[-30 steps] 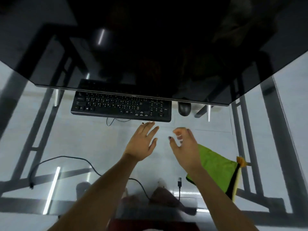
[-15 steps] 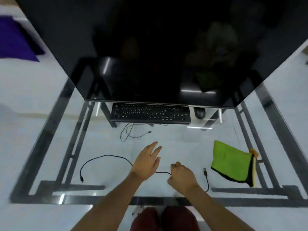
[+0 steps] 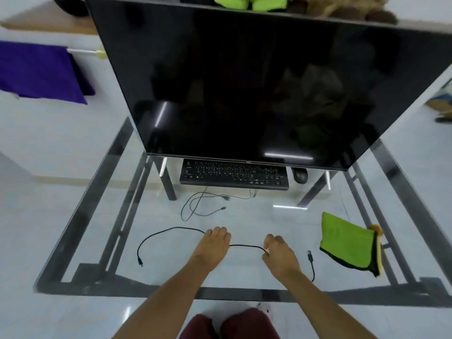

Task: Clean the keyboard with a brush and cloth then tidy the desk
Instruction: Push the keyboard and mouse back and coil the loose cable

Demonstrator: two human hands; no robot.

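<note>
From the head camera, looking down on a glass-topped desk (image 3: 281,223) with a dark metal frame, the person is leaning both bare forearms out over the near edge. The left hand (image 3: 214,245) is lying knuckles-up on the glass with its fingers curled down over a black cable (image 3: 171,230); whether they are actually pinching it cannot be told, since the fingertips are hidden beneath the hand. The right hand (image 3: 277,253) is closing into a loose fist, thumb and forefinger nipping the same cable where it is emerging at the hand's left side. Between the two hands the cable is running in a short, slightly sagging line; to the left it is looping away across the glass to a plug, and to the right its other end is curving up beside the right wrist. The black keyboard (image 3: 234,176) is sitting at the far side of the desk, partly tucked beneath the lower edge of a big dark monitor (image 3: 244,81), with a black mouse (image 3: 300,176) just beside its right end. A second thin cable (image 3: 203,206) is lying tangled in front of the keyboard. A folded green cloth (image 3: 344,241) is resting near the desk's right edge, well apart from the keyboard, with something yellow and orange poking out along its far side, too hidden to tell what it is
</note>
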